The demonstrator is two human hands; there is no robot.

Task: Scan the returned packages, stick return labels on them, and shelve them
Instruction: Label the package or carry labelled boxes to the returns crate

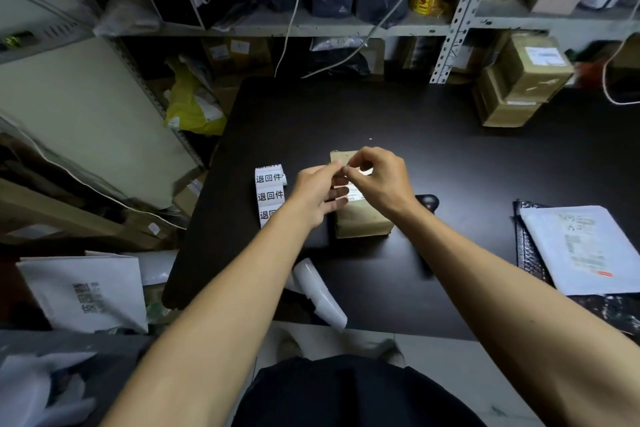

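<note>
Both hands (317, 192) (379, 178) meet just above the brown package (360, 218).

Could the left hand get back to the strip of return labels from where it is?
Probably yes: the left hand hovers right beside the label strip, nothing lying between them, though its fingers seem busy with a small label.

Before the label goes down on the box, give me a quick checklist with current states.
1. Box flat on the table: ok.
2. Label held over the box: both the left hand and right hand pinch something small there; the label itself is hidden: cannot tell.
3. Box's own label left uncovered: mostly hidden by fingers: cannot tell.
4. Label strip within reach, left of the box: ok.
5. Scanner on the table's near edge, overhanging: not ok.
6. Box already scanned: cannot tell.
</note>
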